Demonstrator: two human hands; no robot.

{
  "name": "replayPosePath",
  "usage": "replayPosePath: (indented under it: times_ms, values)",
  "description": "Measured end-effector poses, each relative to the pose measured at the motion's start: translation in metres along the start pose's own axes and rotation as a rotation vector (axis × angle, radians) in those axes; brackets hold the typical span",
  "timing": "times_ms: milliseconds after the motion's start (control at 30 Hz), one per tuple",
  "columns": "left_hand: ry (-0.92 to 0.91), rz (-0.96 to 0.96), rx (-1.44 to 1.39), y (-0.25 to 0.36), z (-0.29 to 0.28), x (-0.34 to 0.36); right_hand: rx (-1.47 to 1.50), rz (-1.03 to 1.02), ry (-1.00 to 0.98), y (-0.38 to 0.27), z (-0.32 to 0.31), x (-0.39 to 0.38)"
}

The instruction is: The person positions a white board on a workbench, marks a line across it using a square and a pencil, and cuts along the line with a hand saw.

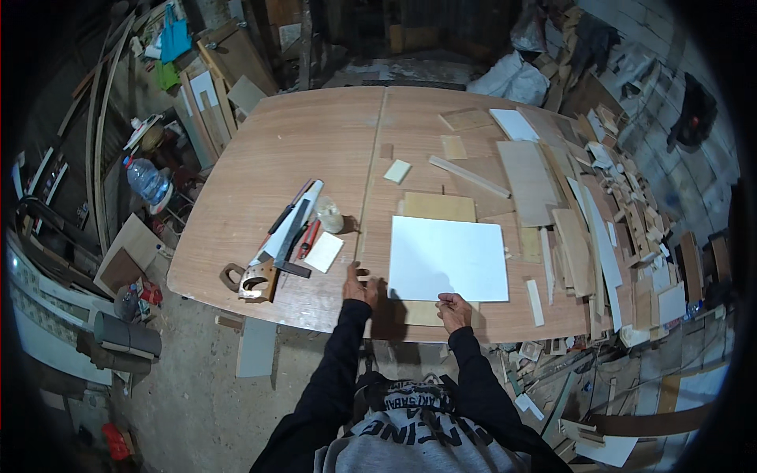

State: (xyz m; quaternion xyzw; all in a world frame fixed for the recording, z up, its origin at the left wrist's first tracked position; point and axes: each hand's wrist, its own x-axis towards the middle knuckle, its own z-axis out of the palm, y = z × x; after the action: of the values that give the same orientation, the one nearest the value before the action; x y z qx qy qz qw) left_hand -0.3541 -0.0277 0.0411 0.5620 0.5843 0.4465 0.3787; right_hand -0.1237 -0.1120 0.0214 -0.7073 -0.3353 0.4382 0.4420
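Observation:
A white rectangular board [449, 256] lies flat on the wooden table, partly over yellowish wood pieces [438, 206]. At its near edge is my right hand [454, 313], its fingers curled and pressed together. Whatever they may hold is too small to tell. To the left of the board, my left hand [359, 287] is over the table's front part, fingers apart and holding nothing. Further left lie a handsaw [272, 252] with a wooden handle, a dark square [290, 268], a red-handled tool [310, 239], a small cream block [324, 252] and a jar [329, 217].
Wood strips and panels [528, 181] cover the table's right side, with offcuts [639, 213] heaped beyond it. A seam [372, 158] runs across the tabletop [315, 134]. On the left stand a large water bottle [147, 181] and leaning boards [209, 110].

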Motion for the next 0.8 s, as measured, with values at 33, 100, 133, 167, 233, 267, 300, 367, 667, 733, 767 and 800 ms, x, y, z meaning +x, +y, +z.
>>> replayPosePath:
  times_ms: [33,100,133,167,233,267,300,367,667,733,767,800]
  values:
    - [0.094,0.090,0.173,-0.015,-0.020,0.016,0.046,0.028,-0.047,-0.006,0.010,-0.003]
    - [0.251,0.184,0.510,-0.049,-0.067,0.043,0.018,0.033,-0.142,-0.016,0.033,-0.007]
    - [0.303,0.190,0.672,-0.060,-0.088,0.051,-0.003,0.043,-0.220,-0.017,0.044,-0.010]
    - [0.274,0.058,0.830,-0.047,-0.098,0.060,-0.003,0.056,-0.202,-0.015,0.050,-0.010]
    - [0.253,-0.088,1.026,-0.035,-0.125,0.076,-0.019,0.041,-0.229,-0.011,0.068,-0.012]
    - [0.250,-0.192,1.042,-0.034,-0.137,0.082,-0.016,0.047,-0.230,-0.009,0.080,-0.014]
    - [0.188,-0.220,1.096,-0.039,-0.147,0.089,0.004,0.049,-0.249,-0.008,0.092,-0.016]
    - [0.121,-0.246,1.151,-0.050,-0.159,0.103,0.025,0.055,-0.264,-0.008,0.111,-0.020]
    - [0.011,-0.223,1.189,-0.064,-0.180,0.141,-0.082,0.019,-0.335,-0.021,0.158,-0.031]
    - [0.057,-0.188,1.215,-0.073,-0.184,0.143,-0.044,0.005,-0.323,-0.021,0.162,-0.034]
    - [0.044,-0.198,1.194,-0.072,-0.182,0.144,-0.041,0.007,-0.318,-0.021,0.163,-0.034]
    - [0.032,-0.208,1.174,-0.070,-0.182,0.145,-0.053,0.023,-0.318,-0.020,0.164,-0.034]
